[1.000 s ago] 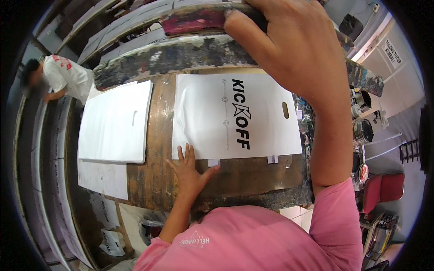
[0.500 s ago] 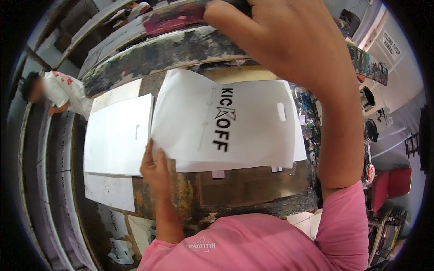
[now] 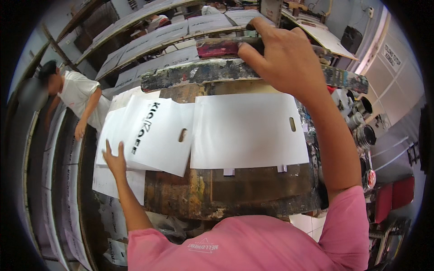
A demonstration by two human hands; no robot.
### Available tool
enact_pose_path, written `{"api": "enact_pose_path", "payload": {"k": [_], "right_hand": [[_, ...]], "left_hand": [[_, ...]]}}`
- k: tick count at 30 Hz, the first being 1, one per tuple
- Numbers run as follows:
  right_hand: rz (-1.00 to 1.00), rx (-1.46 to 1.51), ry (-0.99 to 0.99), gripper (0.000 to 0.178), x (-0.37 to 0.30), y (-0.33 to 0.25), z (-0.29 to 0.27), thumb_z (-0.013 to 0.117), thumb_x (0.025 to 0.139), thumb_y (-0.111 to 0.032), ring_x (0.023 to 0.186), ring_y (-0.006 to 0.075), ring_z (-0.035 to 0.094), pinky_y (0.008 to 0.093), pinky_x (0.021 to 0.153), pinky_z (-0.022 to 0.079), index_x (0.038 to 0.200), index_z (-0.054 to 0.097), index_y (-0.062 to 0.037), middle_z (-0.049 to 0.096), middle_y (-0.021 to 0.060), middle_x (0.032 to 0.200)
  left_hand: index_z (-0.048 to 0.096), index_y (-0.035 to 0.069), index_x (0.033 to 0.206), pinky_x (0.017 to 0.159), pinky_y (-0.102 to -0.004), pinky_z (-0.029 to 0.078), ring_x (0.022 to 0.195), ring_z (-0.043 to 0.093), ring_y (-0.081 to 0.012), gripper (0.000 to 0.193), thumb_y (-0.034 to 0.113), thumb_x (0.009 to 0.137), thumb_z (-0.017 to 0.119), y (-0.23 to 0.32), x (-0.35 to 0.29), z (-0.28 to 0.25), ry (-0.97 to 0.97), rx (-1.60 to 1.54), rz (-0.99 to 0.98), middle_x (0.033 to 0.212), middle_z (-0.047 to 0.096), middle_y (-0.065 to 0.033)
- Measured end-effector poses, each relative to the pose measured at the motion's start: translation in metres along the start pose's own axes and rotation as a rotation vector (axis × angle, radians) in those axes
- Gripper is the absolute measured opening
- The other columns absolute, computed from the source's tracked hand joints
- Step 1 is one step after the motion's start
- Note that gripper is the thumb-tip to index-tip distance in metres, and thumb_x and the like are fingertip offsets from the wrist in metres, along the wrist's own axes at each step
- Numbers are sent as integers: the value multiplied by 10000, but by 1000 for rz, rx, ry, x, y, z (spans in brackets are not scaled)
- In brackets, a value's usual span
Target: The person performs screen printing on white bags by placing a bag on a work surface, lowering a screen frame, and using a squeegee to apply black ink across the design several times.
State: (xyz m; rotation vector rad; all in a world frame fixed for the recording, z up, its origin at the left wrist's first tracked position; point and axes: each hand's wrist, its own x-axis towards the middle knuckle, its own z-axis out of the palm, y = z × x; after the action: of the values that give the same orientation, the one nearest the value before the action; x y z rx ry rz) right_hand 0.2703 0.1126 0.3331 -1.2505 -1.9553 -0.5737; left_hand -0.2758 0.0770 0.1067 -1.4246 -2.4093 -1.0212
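Note:
My left hand is open, fingers spread, at the left part of a white flat bag with black lettering and a slot handle. The printed bag lies loosely, one edge lifted, over other white sheets on the left. A plain white bag, its handle slot at the right, lies flat on the stained work table. Beyond it, my right hand is raised, its thumb and fingers closed around an ink-stained wooden bar with a magenta patch. The bar is partly hidden behind the hand.
An ink-crusted beam crosses the far side of the table. Tins stand along the right edge. A person in a white shirt bends by the racks at the left. Farther back, long shelves hold printed bags.
My left hand has carried the printed bag leftward off the plain bag and opened. The plain bag is now uncovered. My head view has shifted, showing more of the far shelves.

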Motion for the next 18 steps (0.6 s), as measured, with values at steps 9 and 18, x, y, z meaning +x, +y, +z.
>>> {"api": "enact_pose_path", "payload": {"k": [9, 18], "right_hand": [[9, -21, -473, 776, -178, -59, -5, 760, 936, -420, 992, 317, 564, 458, 913, 414, 1527, 531, 28, 609, 124, 1042], [151, 317, -836, 419, -295, -78, 58, 784, 940, -397, 1077, 336, 641, 493, 945, 506, 1250, 740, -120, 689, 127, 1102]], "left_hand": [[353, -28, 1647, 972, -335, 577, 1165, 698, -203, 1157, 137, 719, 1024, 176, -175, -39, -728, -1171, -59, 1386, 684, -181], [778, 31, 1102, 963, -497, 486, 1086, 584, -366, 830, 457, 455, 1074, 92, -258, 39, -513, -350, 330, 1125, 591, -122]]}}
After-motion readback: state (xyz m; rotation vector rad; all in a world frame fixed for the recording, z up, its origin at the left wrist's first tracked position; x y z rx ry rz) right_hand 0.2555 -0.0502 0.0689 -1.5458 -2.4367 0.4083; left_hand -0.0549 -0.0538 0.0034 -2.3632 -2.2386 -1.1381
